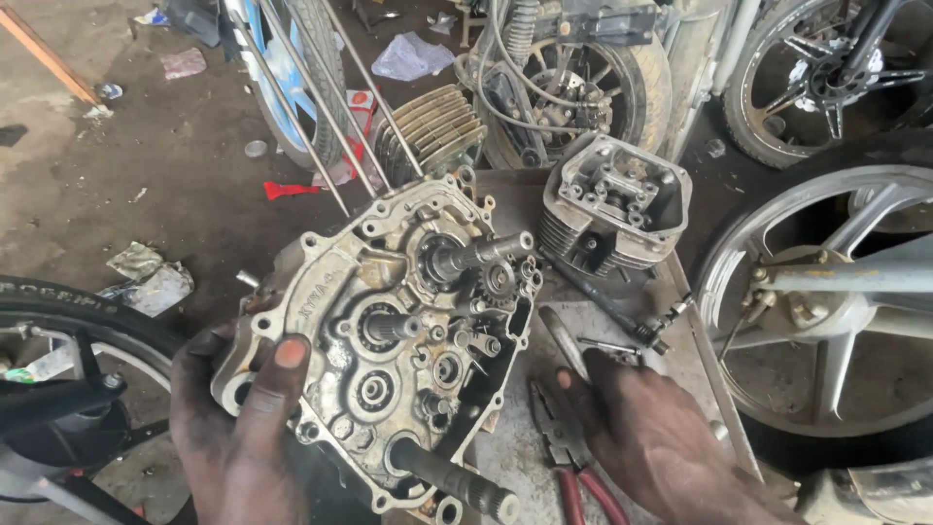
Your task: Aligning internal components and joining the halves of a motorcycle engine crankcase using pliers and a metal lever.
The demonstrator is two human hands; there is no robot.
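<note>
I look down on a grimy workshop floor (175, 185) littered with paper scraps, with motorcycle wheels all round: a silver alloy wheel (836, 292) at right, a black tyre (68, 311) at lower left, another wheel with a brake disc (573, 87) at top. In the middle lies a dirty metal counter (671, 360). On it stands the engine crankcase half (389, 331), tilted on edge, its open side toward me, showing gears, bearings and several shafts. Behind it sit a finned cylinder head (612, 204) and a finned cylinder (432, 126). My left hand (243, 418) grips the crankcase's left rim, thumb laid over the edge. My right hand (661, 437) rests open, palm down, on the counter just beside red-handled pliers (564, 457). A spanner (562, 335) and small loose bolts (671, 316) lie near it.
</note>
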